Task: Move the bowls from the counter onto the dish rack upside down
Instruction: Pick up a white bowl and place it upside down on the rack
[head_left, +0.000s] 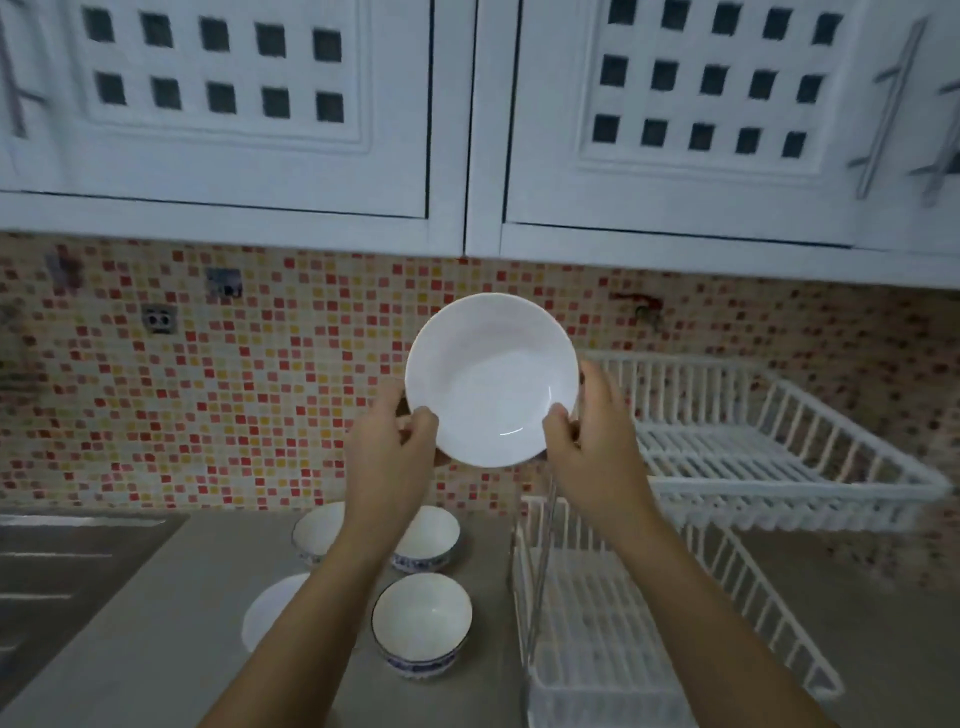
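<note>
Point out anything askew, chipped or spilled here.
Nothing stands out. Both hands, left and right, hold a clean white bowl intact; the bowls on the counter sit upright, and the dish rack looks undamaged.

We hold a glossy white glazed bowl (491, 379), smooth, with a thin highlight along its lower curve. The bowls (422, 631) on the counter (171, 597) look glazed too, blue-patterned outside; the counter itself is matt grey. The dish rack (779, 457) looks like white coated wire. Small shiny mosaic tiles (234, 395) cover the wall; the cabinet doors (218, 104) are painted white.
</note>
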